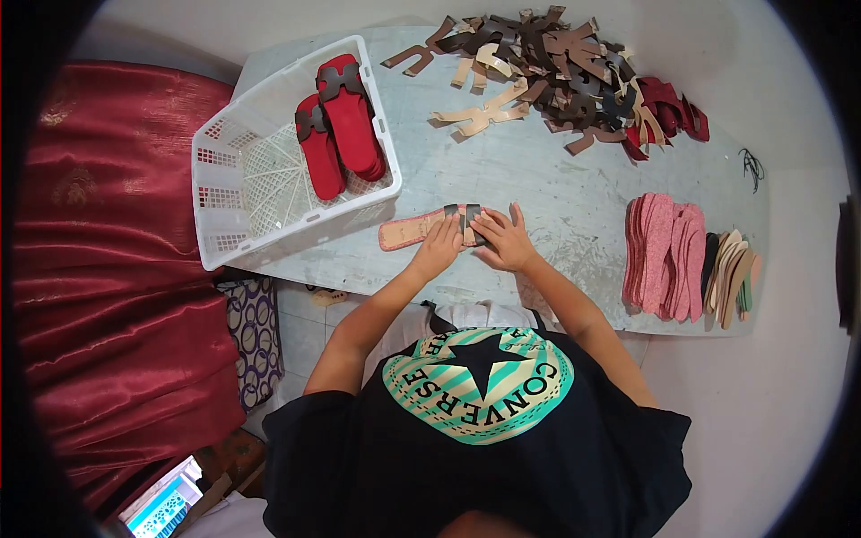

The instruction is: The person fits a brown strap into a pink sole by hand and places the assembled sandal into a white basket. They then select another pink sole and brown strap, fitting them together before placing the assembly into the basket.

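Both of your hands were down at the near edge of the counter (556, 188), just left of the frame's centre, working on one piece. Your left hand (439, 247) lay curled over the pink sole (408, 230), which stretched flat on the counter and pointed toward the left of the frame. I could not tell whether that hand was gripping the sole or only pinning it. Your right hand (504, 238) was released, its fingers spread and the tips pressing on the dark strap (466, 220) that crossed the sole between your two hands. Just to the upper left of the sole sat the white basket (215, 179), with red sandals (345, 117) stacked inside against its far wall. Across the top of the frame sprawled a heap of strap cut-outs (547, 63) in brown, tan, black and red. At the right of the counter, well apart from your hands, a row of pink insoles (664, 255) stood on edge, with a few tan and green ones (731, 273) just beside it. A red cloth (117, 269) filled the left side of the frame.
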A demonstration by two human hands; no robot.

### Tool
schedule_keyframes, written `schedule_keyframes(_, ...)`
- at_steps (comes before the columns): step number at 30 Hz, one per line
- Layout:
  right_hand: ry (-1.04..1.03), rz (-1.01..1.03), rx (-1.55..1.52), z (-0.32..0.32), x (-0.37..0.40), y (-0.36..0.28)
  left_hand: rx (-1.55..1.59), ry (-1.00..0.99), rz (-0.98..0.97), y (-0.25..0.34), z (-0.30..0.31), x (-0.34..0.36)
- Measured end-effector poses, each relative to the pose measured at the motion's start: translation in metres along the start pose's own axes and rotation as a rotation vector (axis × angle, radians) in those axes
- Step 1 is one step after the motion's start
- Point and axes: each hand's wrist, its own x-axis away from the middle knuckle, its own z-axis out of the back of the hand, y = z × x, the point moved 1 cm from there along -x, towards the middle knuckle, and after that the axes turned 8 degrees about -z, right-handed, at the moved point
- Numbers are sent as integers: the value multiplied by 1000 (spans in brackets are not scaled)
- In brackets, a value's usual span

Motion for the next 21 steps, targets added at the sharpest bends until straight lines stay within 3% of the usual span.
schedule_keyframes(6, -22, 4, 74, -5, -1, 0, 41, 5, 51, 0, -3, 1)
schedule_keyframes(15, 145, -122, 89, -18, 0, -10, -31, 1, 237, 25, 4, -1)
schedule_keyframes(17, 167, -121, 80, -18, 0, -10, 84, 48, 311, 27, 11, -5)
schedule_keyframes(21, 124, -150, 68, -8, -3, -16, 20, 78, 287, 13, 1, -2)
